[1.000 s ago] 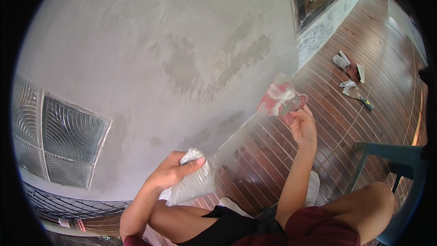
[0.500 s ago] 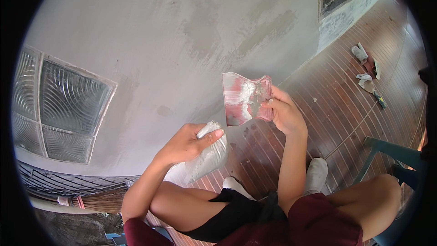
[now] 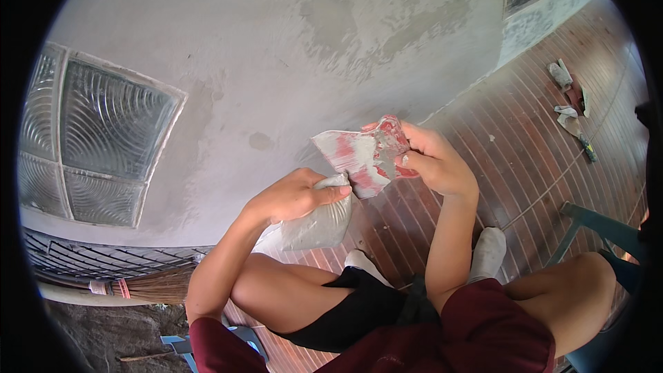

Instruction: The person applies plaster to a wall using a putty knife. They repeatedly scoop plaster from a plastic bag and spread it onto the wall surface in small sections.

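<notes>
In my left hand point(image 3: 297, 200) is a crumpled, translucent plastic bag point(image 3: 314, 224) of pale grey-white material, gripped at its top with my thumb over it. My right hand point(image 3: 435, 166) holds a red spreader point(image 3: 349, 155) by its narrower end, fingers and thumb wrapped on it. The spreader is smeared with white and grey paste, and its lower left edge is right beside the top of the bag; whether they touch I cannot tell. Both hands are in front of a grey plastered wall point(image 3: 248, 69), above my bent legs.
Glass blocks point(image 3: 110, 110) are set in the wall at left. A dark grille point(image 3: 83, 255) and broom point(image 3: 152, 287) lie below them. Scrapers point(image 3: 573, 121) lie on the brown ribbed floor point(image 3: 525, 166) at right. A green plastic chair point(image 3: 587, 221) stands at lower right, light-blue plastic point(image 3: 179, 349) at bottom left.
My right hand has brought the spreader leftward and turned it, closer to the bag. My left hand with the bag has risen and shifted right. The view has shifted too.
</notes>
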The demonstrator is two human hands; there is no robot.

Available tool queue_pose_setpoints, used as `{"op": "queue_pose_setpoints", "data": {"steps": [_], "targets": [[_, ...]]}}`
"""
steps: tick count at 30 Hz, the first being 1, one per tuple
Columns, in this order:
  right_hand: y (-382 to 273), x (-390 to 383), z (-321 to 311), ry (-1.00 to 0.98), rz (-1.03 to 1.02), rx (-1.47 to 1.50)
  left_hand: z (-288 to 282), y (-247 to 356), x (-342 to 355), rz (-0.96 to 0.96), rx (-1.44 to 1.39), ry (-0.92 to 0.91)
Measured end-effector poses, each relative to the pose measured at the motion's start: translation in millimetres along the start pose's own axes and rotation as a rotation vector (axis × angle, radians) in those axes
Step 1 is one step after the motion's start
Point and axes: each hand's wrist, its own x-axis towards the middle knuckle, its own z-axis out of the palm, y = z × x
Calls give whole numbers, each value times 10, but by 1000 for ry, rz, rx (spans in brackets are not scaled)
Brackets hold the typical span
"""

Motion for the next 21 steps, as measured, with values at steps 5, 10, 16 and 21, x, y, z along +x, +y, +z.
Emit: {"op": "queue_pose_setpoints", "data": {"steps": [5, 10, 16, 21], "targets": [[43, 39, -36, -72, 11, -14, -12, -9, 58, -89, -17, -32], [146, 73, -70, -64, 29, -1, 12, 68, 93, -166, -24, -71], [229, 111, -128, -25, 25, -66, -7, 95, 210, -258, -3, -156], [308, 114, -192, -18, 50, 4, 26, -13, 302, -222, 6, -175]]}}
